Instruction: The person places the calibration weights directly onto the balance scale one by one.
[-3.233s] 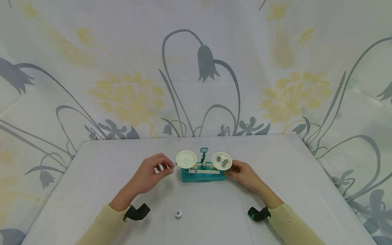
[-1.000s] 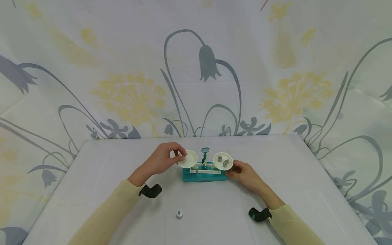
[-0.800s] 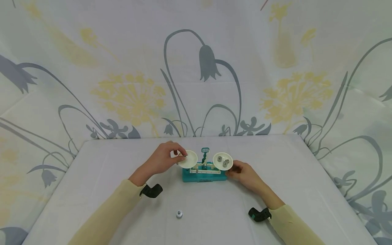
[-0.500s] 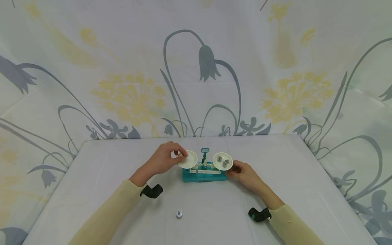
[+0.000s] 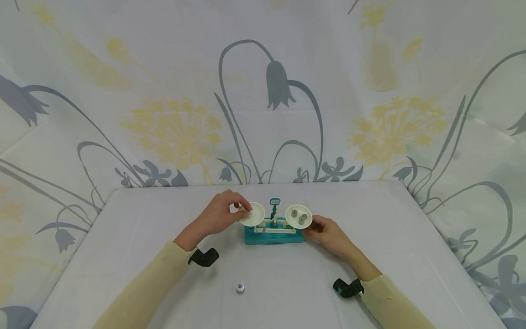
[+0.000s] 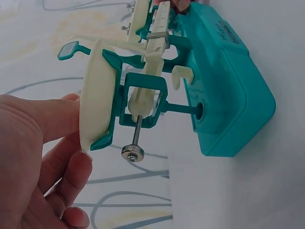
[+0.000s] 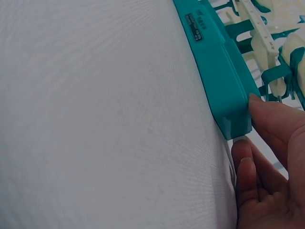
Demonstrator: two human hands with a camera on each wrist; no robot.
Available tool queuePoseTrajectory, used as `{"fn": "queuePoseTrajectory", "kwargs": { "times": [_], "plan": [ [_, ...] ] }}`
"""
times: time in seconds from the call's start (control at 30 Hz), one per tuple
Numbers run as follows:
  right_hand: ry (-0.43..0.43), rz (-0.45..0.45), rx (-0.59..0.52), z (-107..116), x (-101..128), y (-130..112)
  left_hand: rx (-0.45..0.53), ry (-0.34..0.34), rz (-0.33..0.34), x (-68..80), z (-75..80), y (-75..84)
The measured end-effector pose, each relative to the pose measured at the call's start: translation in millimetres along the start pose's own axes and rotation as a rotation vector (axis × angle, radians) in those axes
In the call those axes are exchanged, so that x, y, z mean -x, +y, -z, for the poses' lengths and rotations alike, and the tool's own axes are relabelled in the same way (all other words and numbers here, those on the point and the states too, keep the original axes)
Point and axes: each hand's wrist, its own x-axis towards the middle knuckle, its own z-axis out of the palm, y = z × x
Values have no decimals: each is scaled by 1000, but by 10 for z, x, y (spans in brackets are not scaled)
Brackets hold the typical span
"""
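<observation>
A toy balance scale with a teal base (image 5: 273, 238) stands on the table. My left hand (image 5: 219, 213) is at the left rim of its cream left pan (image 5: 256, 215). Thumb and forefinger come together over this pan, pinching a small dark object, barely visible in the head view; the pan hides these fingertips in the left wrist view. My right hand (image 5: 330, 235) grips the right end of the base, the thumb (image 7: 267, 114) on its upper edge and the other fingers below. Several small metal weights (image 5: 302, 219) sit in the right pan (image 5: 292, 222).
A single small metal weight (image 5: 240, 288) stands on the white table (image 5: 283, 292) in front of the scale. A metal adjusting nut (image 6: 132, 152) sticks out from the left end of the beam. Behind the table hangs a flower-printed cloth (image 5: 189, 82).
Since the earliest frame my left hand has moved right and up, from beside the left pan to over its rim. It has barely moved in the last second. My right hand stays put.
</observation>
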Motion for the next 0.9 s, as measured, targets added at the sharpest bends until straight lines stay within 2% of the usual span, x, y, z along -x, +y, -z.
{"fn": "queuePoseTrajectory", "kwargs": {
  "times": [0.17,0.47,0.9],
  "plan": [
    [3,4,12,5,-1,1,-2,0,9,2,4,7],
    [9,-5,-2,-29,-101,384,22,5,23,18,21,13],
    [1,-1,-17,-24,-97,402,34,26,-19,75,65,-16]
  ]
}}
